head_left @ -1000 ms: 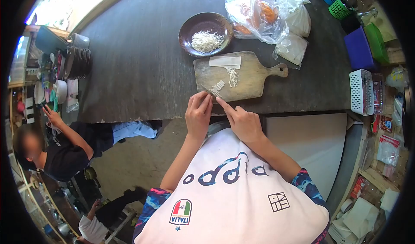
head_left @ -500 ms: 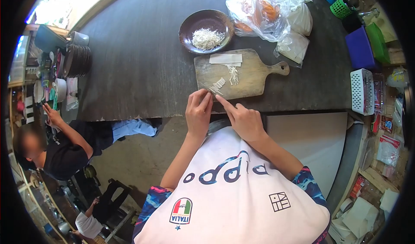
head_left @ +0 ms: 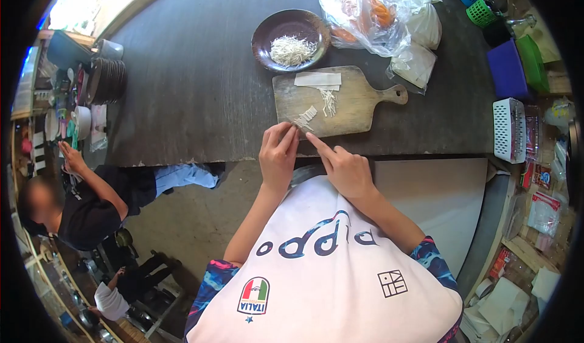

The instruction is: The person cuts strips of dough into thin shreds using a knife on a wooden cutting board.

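Note:
At the front left corner of the wooden cutting board (head_left: 350, 112), my left hand (head_left: 278, 151) is closed with its fingertips pinched together; what they hold is too small to make out. My right hand (head_left: 348, 169) is close beside it, its index finger stretched to the board's front edge and the other fingers curled, hiding anything within. Thin pale strips (head_left: 306, 118) lie just beyond my fingertips. Farther up the board are a small heap of slivers (head_left: 329, 102) and flat whitish pieces (head_left: 317, 79). A dark bowl (head_left: 261, 42) behind the board holds fine white shreds (head_left: 292, 50).
Plastic bags (head_left: 371, 17) with orange and white contents stand behind the board. Stacked dark plates (head_left: 107, 81) are at the table's left end. A white basket (head_left: 510, 130) and a purple bin (head_left: 508, 69) line the right. Two other people are on the left, one (head_left: 91, 212) in black.
My hands stay at the board's front corner with only slight finger shifts. The view has tilted a little. On the left, the person in a white top has moved slightly down and left.

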`<state>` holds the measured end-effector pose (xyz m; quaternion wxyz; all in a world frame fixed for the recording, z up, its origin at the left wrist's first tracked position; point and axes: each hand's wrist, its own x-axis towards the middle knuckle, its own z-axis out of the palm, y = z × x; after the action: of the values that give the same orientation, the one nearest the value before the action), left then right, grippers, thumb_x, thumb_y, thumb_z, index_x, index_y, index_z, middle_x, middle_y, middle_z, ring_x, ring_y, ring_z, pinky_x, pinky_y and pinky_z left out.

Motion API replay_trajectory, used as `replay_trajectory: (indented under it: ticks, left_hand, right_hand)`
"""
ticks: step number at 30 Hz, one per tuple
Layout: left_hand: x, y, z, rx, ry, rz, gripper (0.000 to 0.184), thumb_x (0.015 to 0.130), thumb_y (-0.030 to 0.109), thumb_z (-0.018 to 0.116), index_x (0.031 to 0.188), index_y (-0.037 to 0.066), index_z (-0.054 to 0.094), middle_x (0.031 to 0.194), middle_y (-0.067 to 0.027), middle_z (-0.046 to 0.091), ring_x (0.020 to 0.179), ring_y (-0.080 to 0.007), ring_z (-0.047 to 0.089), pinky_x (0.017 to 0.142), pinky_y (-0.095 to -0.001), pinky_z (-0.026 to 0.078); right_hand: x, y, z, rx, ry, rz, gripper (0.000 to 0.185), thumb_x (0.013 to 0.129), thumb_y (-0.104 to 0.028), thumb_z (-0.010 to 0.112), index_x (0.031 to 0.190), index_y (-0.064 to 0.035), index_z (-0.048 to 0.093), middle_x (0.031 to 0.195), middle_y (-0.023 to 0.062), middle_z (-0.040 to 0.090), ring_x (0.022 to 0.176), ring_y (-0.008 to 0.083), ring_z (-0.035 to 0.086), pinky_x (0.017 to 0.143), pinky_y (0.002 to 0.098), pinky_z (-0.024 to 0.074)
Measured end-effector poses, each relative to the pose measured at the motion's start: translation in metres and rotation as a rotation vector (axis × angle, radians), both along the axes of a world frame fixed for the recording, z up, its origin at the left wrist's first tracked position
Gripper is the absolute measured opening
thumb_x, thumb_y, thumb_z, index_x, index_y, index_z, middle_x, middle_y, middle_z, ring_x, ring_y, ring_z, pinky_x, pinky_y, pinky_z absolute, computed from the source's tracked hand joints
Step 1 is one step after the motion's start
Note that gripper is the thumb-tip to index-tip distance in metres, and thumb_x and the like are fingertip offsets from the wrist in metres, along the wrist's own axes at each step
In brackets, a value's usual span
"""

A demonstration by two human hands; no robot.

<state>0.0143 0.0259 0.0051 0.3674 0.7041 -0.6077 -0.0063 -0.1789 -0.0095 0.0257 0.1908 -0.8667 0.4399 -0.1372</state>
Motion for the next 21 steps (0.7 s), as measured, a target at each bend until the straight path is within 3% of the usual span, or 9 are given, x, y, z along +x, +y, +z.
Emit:
replay_trajectory:
  ticks: [11,21]
  left_hand:
    - [0.000,0.000,0.000,-0.012,0.027,0.010,0.019,0.093,0.002,0.083,0.112,0.002,0.083,0.117,-0.0082,0.075,0.108,-0.0287,0.072,0.090,-0.0414,0.061]
    - [0.002,0.001,0.003,0.023,0.058,-0.010,0.019,0.092,0.001,0.083,0.112,0.001,0.082,0.118,-0.0084,0.075,0.109,-0.0294,0.072,0.092,-0.0418,0.060]
  right_hand:
    - [-0.033,0.016,0.015,0.123,0.001,-0.005,0.067,0.105,-0.023,0.071,0.165,-0.0441,0.051,0.067,0.0087,0.059,0.050,0.0301,0.067,0.048,0.0448,0.0581]
    - [-0.002,0.002,0.002,0.035,0.001,0.015,0.068,0.104,-0.022,0.072,0.165,-0.0431,0.052,0.066,0.0090,0.060,0.050,0.0296,0.067,0.047,0.0442,0.0576]
